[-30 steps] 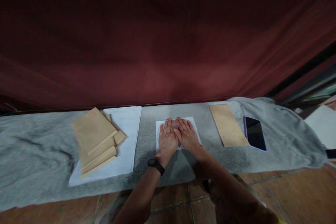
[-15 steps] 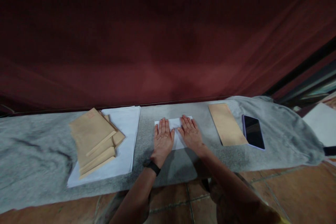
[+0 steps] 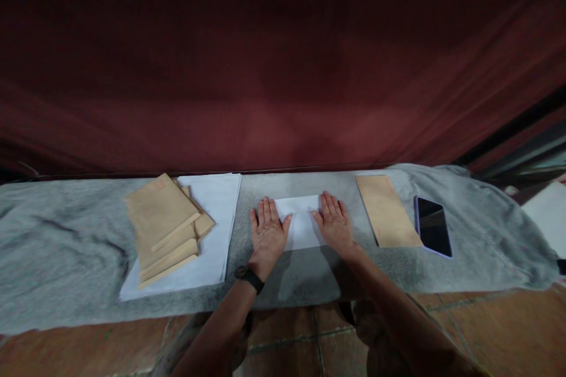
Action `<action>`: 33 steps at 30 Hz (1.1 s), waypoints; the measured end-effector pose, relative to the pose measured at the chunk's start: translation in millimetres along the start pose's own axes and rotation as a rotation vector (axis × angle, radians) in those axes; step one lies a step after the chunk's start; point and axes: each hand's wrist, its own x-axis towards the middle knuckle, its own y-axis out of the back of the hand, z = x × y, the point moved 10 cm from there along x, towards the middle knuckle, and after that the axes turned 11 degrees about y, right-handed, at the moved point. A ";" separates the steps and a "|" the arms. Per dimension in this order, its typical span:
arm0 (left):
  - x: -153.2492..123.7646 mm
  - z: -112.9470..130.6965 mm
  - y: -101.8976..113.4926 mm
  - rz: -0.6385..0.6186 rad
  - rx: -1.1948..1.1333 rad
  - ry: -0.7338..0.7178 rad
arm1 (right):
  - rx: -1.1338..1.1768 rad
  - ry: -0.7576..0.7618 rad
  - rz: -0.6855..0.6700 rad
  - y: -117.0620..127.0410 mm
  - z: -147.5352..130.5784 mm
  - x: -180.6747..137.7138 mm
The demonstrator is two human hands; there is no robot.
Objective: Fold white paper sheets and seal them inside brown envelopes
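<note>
A folded white sheet of paper [image 3: 302, 228] lies flat on the grey cloth in front of me. My left hand [image 3: 269, 231] presses down flat on its left end, fingers stretched out and thumb apart. On the right end rests my right hand [image 3: 335, 226], also flat with the fingers extended. The middle of the paper shows between the two thumbs; its ends are partly hidden under my palms. To the right of my right hand lies a single brown envelope [image 3: 389, 212].
Several brown envelopes [image 3: 161, 212] lie on a stack of white paper [image 3: 216, 218] at the left. A phone [image 3: 434, 227] with a purple edge is beside the single envelope. Grey cloth [image 3: 71, 253] covers the narrow bench, and a dark red curtain [image 3: 265, 70] hangs behind it.
My hands have slid apart along the paper, the left leftward and the right rightward, so more of its middle shows. The view has shifted slightly.
</note>
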 end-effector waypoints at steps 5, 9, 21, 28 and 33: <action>0.4 -11.2 0.8 0.035 0.006 0.035 | -0.016 -0.040 -0.017 -0.5 10.0 -4.5; 4.7 -17.4 5.6 0.037 -0.002 0.072 | -0.020 -0.112 -0.012 2.9 21.2 -7.2; -56.9 56.4 -10.2 -0.073 -0.031 -0.254 | 0.344 0.144 -0.164 -5.1 -63.0 -6.6; -58.5 48.6 -14.4 -0.097 -0.020 -0.255 | 0.178 0.169 -0.156 0.0 -53.1 -12.8; -60.1 44.4 -10.2 -0.124 -0.020 -0.239 | 0.085 0.168 -0.135 2.4 -42.2 -15.7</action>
